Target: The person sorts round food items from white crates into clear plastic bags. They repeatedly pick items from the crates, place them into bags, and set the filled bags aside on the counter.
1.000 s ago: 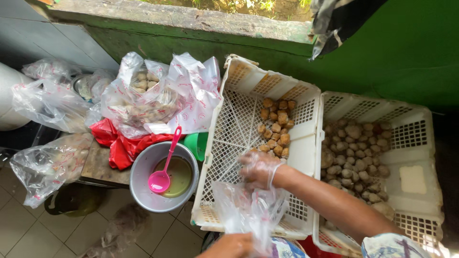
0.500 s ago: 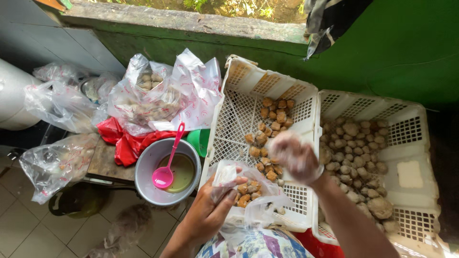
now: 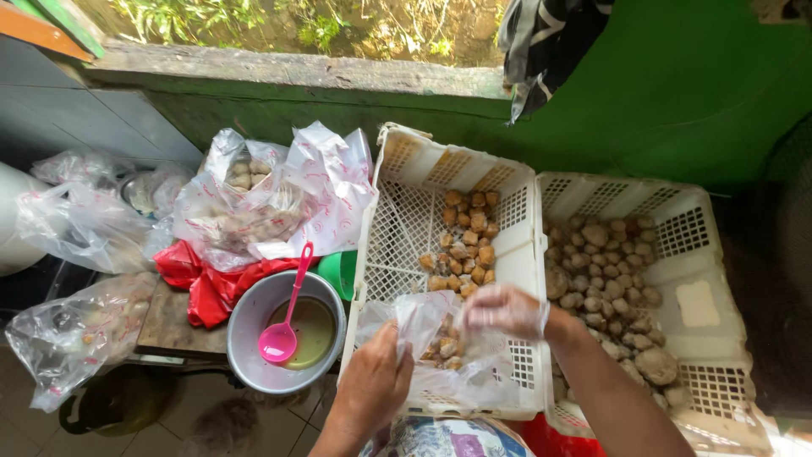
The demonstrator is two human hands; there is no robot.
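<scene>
Left hand near the bottom, bare, fingers curled and pinching the edge of a thin clear bag. Right hand just beside it on the right, in a see-through glove, fingers bunched at the bag's mouth; cannot tell if any pieces are held inside them. Bag held open between both hands, over the near end of the white crate. Some small brown pieces already down in the bag. More brown fried pieces just past the hands, toward the far side, in a row running from near to far. Right hand closer to that row than the left. Further right, a second white crate full of pale round balls. To the left, a grey bowl with a pink spoon in it. Beyond that, more plastic bags and a red bag.
</scene>
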